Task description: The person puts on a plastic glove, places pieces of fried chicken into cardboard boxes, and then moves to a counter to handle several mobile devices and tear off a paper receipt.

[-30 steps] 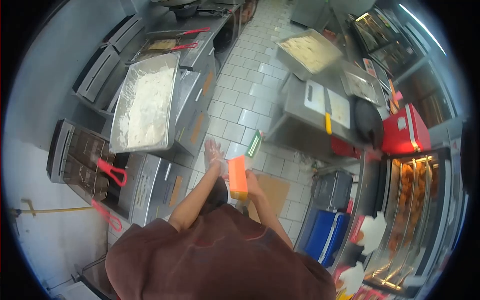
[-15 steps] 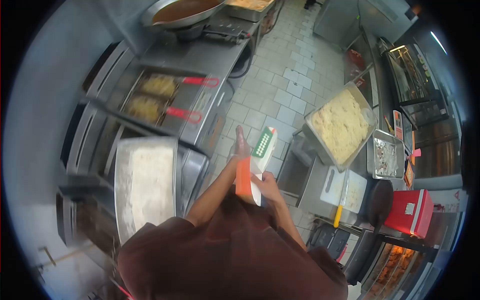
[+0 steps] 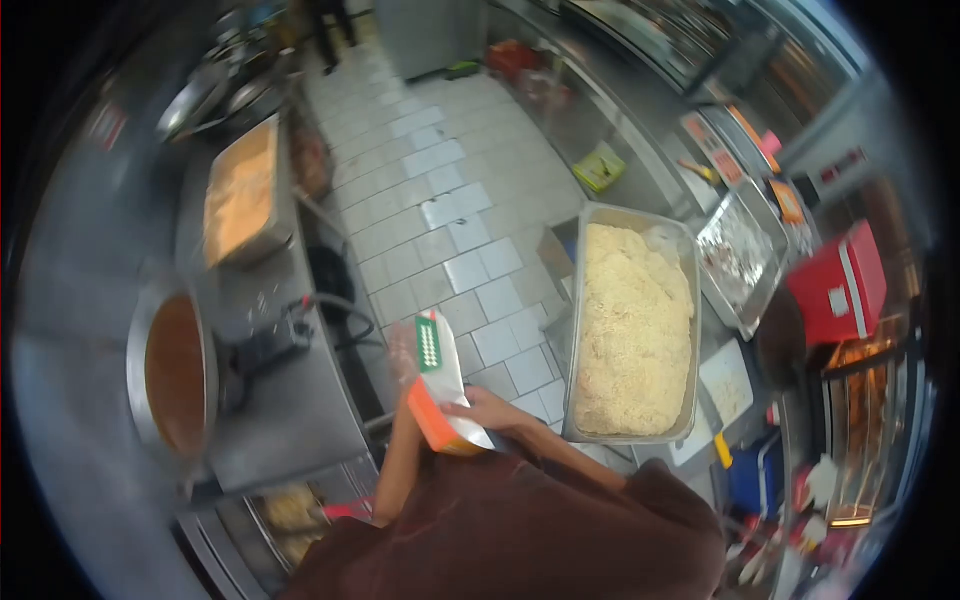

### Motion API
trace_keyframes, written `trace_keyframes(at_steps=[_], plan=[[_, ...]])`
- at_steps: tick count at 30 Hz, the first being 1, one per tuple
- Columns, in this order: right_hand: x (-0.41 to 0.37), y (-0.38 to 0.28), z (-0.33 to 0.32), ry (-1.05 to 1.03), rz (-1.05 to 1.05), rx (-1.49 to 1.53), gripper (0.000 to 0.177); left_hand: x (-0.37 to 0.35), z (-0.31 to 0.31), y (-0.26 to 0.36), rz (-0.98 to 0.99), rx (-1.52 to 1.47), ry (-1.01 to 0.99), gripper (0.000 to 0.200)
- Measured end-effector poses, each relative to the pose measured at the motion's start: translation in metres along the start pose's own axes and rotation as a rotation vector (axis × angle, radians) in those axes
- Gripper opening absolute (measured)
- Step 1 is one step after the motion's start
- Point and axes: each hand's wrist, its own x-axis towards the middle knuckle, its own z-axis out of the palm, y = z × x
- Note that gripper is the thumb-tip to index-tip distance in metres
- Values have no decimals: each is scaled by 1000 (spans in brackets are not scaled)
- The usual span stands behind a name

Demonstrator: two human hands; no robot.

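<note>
A white, green and orange packet (image 3: 440, 362) is held in front of my chest, over the tiled floor. My right hand (image 3: 482, 408) grips its right side, with the fingers wrapped on the white part. My left hand (image 3: 403, 355) is at the packet's left edge, next to the green panel. Something clear and shiny like a plastic glove seems to cover it. Its fingers are blurred and partly behind the packet, so their grip does not show.
To the right stands a deep tub of pale breading flour (image 3: 640, 330), beside a foil-lined metal tray (image 3: 738, 250) and a red cooler box (image 3: 840, 285). A wide pan of brown liquid (image 3: 180, 375) and a tray of orange food (image 3: 243, 195) are on the left counter. Farther off, a person's legs (image 3: 330, 30) show.
My view has turned and moved forward along the aisle. The fryer baskets have dropped to the lower left, and the pan and orange tray are nearer. The packet stays in my right hand.
</note>
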Motion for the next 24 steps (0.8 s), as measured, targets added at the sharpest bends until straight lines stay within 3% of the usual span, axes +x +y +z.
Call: trace_keyframes(at_steps=[2,5,6,8,12,15,17,19,22,24], plan=[[36,-31,-23,78,-14,106,43,54,0,28,6,55,-29,50],[101,-36,-65,288,-248,284,37,124,11,69,15,218,-68,50],[113,-50,-79,314,-247,313,37,137,22,81,4,285,-72,49],[134,-74,-110,678,-266,336,38,165,42,99,3,454,-70,47],[181,-103,-200,902,-214,457,41,246,64,111,-53,508,-144,47],[205,-133,-285,1014,-302,620,44,321,94,112,-92,529,-161,46],[217,-140,-355,1299,-355,505,53,375,117,103,-124,510,-189,45],[193,-203,-394,1431,-467,231,50,409,171,116,-120,547,-257,45],[148,-253,-464,1624,-377,161,25,469,258,137,-70,631,-409,47],[116,-258,-528,1816,-420,91,26,510,315,141,-27,701,-493,48]])
